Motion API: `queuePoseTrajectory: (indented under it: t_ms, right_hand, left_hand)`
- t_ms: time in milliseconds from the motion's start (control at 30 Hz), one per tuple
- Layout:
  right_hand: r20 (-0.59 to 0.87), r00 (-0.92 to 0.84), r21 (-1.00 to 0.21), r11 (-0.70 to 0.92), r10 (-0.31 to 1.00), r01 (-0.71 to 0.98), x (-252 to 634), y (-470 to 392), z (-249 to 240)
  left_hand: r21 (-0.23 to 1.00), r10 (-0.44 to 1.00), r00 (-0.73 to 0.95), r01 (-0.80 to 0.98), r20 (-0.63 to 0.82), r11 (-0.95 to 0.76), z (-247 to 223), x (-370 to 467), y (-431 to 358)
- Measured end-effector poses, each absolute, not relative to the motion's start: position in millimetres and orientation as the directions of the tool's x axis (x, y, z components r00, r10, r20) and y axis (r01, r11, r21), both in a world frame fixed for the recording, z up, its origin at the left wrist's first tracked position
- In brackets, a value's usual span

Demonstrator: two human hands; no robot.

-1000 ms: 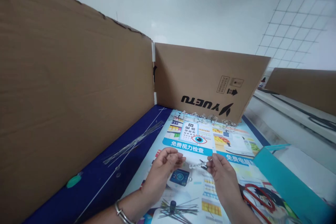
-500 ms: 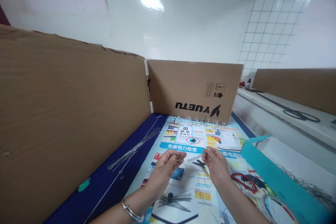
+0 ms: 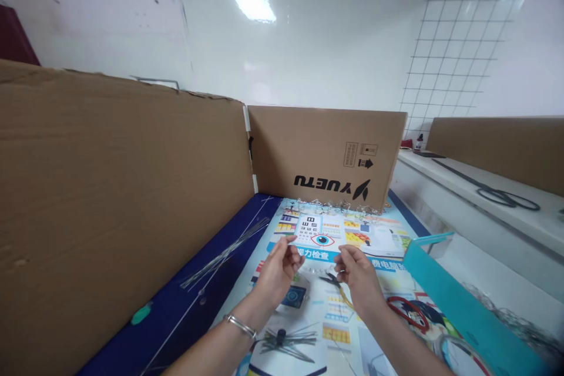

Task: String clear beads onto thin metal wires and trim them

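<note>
My left hand (image 3: 281, 268) is raised above the printed sheet, its fingers loosely curled and apart, with nothing clearly visible in them. Across from it, my right hand (image 3: 358, 275) has thumb and fingertips closed at the end of a strand of clear beads (image 3: 318, 271), which stretches toward my left hand. Whether the strand's far end touches the left fingers I cannot tell. Pliers (image 3: 338, 289) with dark jaws and a yellow handle lie beside the right fingers. Nearer me rests a bundle of thin wires (image 3: 299, 342) with a black piece at its middle.
Long thin wires (image 3: 227, 254) lie on the blue surface at left. A teal box (image 3: 462, 294) holding tangled metal pieces, a red-handled tool (image 3: 408, 312) and a round coil (image 3: 462, 355) are at right. Small wire pieces (image 3: 335, 207) line the back cardboard (image 3: 282, 147).
My left hand has lifted slightly and its fingers have spread from a pinch. My right hand stays near its place, fingers more curled. The view has tilted a little.
</note>
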State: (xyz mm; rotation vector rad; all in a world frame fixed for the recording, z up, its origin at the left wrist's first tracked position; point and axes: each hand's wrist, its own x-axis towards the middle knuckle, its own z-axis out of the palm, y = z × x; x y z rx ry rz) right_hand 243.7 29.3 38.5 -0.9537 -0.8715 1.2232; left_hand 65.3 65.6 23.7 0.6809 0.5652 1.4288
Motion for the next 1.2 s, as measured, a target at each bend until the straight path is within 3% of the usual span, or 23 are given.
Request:
queuePoseTrajectory:
  t_ms: [67, 133, 233, 467, 633, 900, 1200]
  right_hand:
    - [0.065, 0.047, -0.966, 0.075, 0.997, -0.249, 249.3, 22.9, 49.6]
    - [0.11, -0.106, -0.994, 0.107, 0.988, -0.036, 253.8, 17.9, 61.2]
    - [0.096, -0.197, -0.988, 0.118, 0.976, 0.101, 256.8, 17.6, 70.0]
    - [0.035, -0.253, -0.991, 0.066, 0.967, 0.115, 256.6, 32.6, 37.6]
    - [-0.014, -0.226, -0.997, 0.003, 0.974, 0.071, 250.2, 28.4, 19.6]
    - [-0.041, -0.161, -0.996, -0.028, 0.986, 0.084, 247.6, 21.4, 14.6]
    - [-0.031, -0.194, -0.996, -0.014, 0.981, 0.089, 240.8, 16.1, 7.8]
  left_hand:
    - [0.742, 0.975, 0.217, -0.66, 0.037, 0.118, 20.2, 66.6, 59.1]
    - [0.772, 0.939, 0.343, -0.604, 0.028, 0.197, 16.8, 66.8, 52.9]
    - [0.814, 0.91, 0.412, -0.54, 0.036, 0.213, 15.7, 66.6, 46.3]
    - [0.962, 0.884, 0.464, -0.26, 0.052, 0.079, 24.2, 63.1, 41.4]
    - [0.999, 0.886, 0.463, -0.047, 0.033, -0.013, 19.7, 63.7, 41.4]
    - [0.976, 0.893, 0.441, 0.138, 0.09, -0.166, 15.3, 70.2, 41.0]
    - [0.856, 0.838, 0.479, 0.286, 0.261, -0.43, 17.6, 76.7, 30.9]
